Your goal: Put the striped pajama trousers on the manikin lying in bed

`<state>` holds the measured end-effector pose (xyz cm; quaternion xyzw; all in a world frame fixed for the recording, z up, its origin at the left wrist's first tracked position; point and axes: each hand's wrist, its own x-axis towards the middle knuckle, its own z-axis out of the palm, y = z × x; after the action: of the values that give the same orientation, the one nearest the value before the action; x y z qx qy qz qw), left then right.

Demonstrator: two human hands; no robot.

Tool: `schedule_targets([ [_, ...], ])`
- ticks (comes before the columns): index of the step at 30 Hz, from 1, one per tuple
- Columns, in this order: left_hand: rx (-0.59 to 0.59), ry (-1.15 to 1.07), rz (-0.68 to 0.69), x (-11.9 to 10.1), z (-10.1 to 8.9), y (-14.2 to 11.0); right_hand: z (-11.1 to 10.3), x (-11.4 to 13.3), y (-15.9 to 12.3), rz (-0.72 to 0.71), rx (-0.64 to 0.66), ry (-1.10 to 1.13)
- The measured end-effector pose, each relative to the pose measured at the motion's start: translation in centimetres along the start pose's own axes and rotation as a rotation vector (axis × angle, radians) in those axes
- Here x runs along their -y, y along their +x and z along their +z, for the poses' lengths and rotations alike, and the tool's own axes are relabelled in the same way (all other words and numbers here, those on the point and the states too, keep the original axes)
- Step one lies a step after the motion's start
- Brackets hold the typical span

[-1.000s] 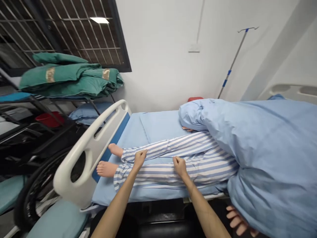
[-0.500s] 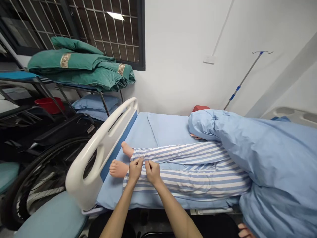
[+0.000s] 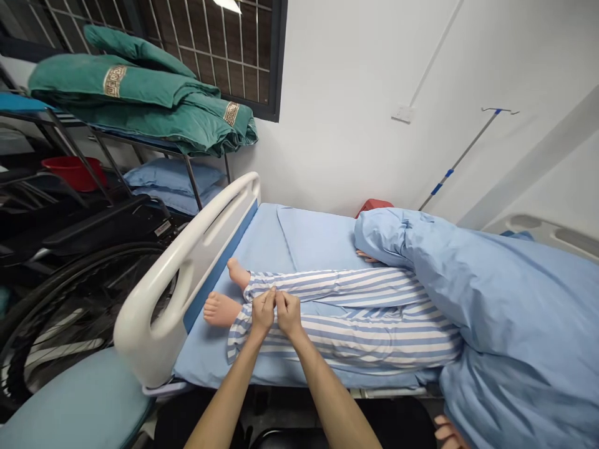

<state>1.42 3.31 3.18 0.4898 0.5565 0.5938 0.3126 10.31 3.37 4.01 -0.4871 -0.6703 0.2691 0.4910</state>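
Note:
A manikin in blue-and-white striped trousers [image 3: 355, 333] lies on the bed, its bare feet [image 3: 221, 310] near the footboard. My left hand [image 3: 262, 310] is closed in a pinch above the lower trouser legs, close to the ankles. Right beside it, my right hand [image 3: 288, 313] is closed the same way, thumbs and knuckles almost touching. Whatever the fingertips hold, if anything, is too small or hidden to make out. A light blue quilt [image 3: 510, 299] is bunched over the manikin's upper body, and a manikin hand [image 3: 452, 431] shows below its edge.
A white footboard [image 3: 135, 312] stands at the left, with a wheelchair wheel [image 3: 28, 337] and a teal stool seat [image 3: 84, 399] past it. Green folded bedding [image 3: 140, 93] lies on a rack. An IV pole [image 3: 463, 159] and a red object [image 3: 374, 204] are by the wall.
My hands were apart over the legs, then came together near the ankles, the right one moving left. They stay close together now. The camera view has shifted.

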Motion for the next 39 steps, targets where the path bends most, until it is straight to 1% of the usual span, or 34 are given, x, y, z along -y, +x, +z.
schedule_targets([
  [3, 0.015, 0.062, -0.074, 1.1, 1.4, -1.3, -0.1, -1.5, -1.1, 0.092, -0.033, 0.047],
  [5, -0.006, 0.110, -0.099, 1.3, 2.4, -1.8, -0.4, -2.0, -1.5, 0.134, -0.051, 0.062],
  [7, -0.034, 0.098, -0.086, 0.4, 3.1, -1.8, -1.2, -1.6, -1.2, 0.130, -0.064, 0.079],
  [9, -0.041, 0.049, -0.043, -1.3, 3.8, -1.5, -2.6, -0.4, -0.3, 0.098, -0.082, 0.103],
  [11, -0.025, 0.006, 0.000, -3.0, 4.5, -1.3, -4.1, 0.5, 0.4, 0.060, -0.101, 0.125],
  [13, 0.005, -0.030, 0.014, -3.6, 5.3, -1.7, -5.4, 0.5, 0.4, 0.039, -0.114, 0.129],
  [16, 0.027, 0.028, -0.038, -2.5, 6.8, -2.9, -6.0, -1.2, -0.9, 0.104, -0.150, 0.108],
  [19, -0.047, 0.142, -0.114, -1.3, 7.8, -3.6, -5.6, -2.9, -1.9, 0.190, -0.175, 0.071],
  [22, -0.099, 0.094, -0.099, -1.8, 8.0, -3.1, -5.4, -2.5, -1.4, 0.169, -0.176, 0.061],
  [24, -0.103, 0.036, -0.069, -2.4, 7.9, -2.7, -5.7, -1.8, -0.9, 0.119, -0.162, 0.075],
  [26, -0.096, 0.012, -0.057, -2.6, 7.9, -2.8, -6.1, -1.5, -0.9, 0.081, -0.145, 0.083],
  [28, -0.062, 0.034, -0.079, -2.2, 8.3, -3.5, -6.5, -2.1, -1.5, 0.094, -0.148, 0.065],
  [31, -0.015, 0.107, -0.137, -1.9, 9.6, -4.6, -7.4, -3.2, -2.4, 0.170, -0.161, 0.015],
  [32, -0.016, 0.116, -0.146, -2.1, 10.1, -4.7, -7.9, -3.3, -2.4, 0.190, -0.170, 0.007],
  [34, -0.028, 0.083, -0.126, -3.4, 11.0, -4.6, -9.0, -2.8, -1.7, 0.196, -0.195, 0.011],
  [37, -0.033, -0.005, -0.057, -5.8, 12.3, -4.1, -11.0, -1.5, -0.4, 0.139, -0.222, 0.040],
  [39, -0.017, -0.035, -0.047, -6.3, 12.9, -4.3, -11.9, -1.4, -0.4, 0.108, -0.230, 0.045],
])
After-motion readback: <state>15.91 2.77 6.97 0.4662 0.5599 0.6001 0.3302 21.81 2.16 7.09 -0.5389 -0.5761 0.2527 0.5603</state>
